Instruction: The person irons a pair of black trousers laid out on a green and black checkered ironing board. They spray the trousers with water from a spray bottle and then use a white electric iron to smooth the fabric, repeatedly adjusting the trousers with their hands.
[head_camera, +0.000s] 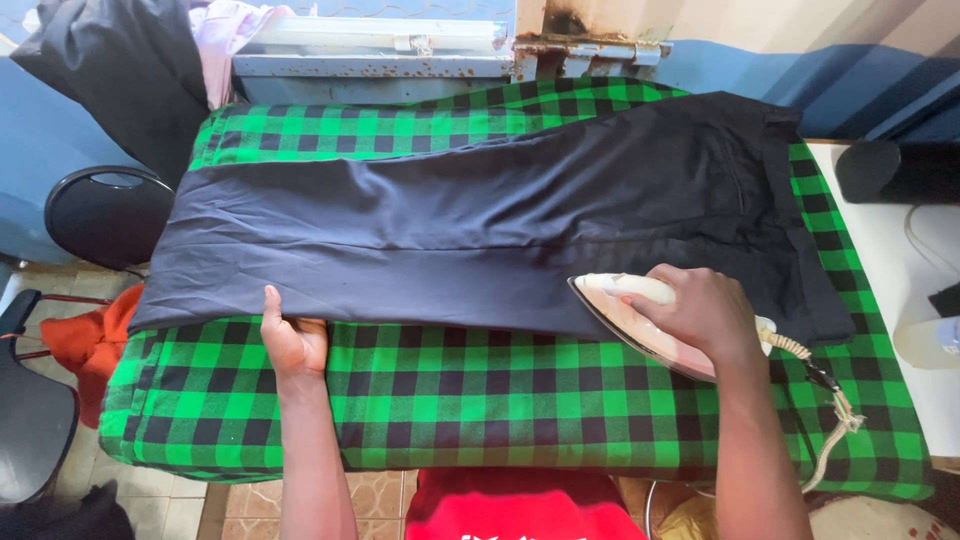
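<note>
- Chair (105, 212), round black seat, at far left beside the tabletop (520, 400) draped in green-and-black checked cloth.
- Orange cloth (95, 335) lower left, near the floor.
- Left hand (292, 340) with fingers tucked under the near edge of the dark trousers (470, 220), thumb on top, pinching the fabric.
- Dark trousers spread flat across the checked cloth, waistband to the right.
- Right hand (705, 312) closed around the handle of the white iron (640, 312), soleplate resting on the trousers' near edge.
- Braided cord (835, 415) trailing right.
</note>
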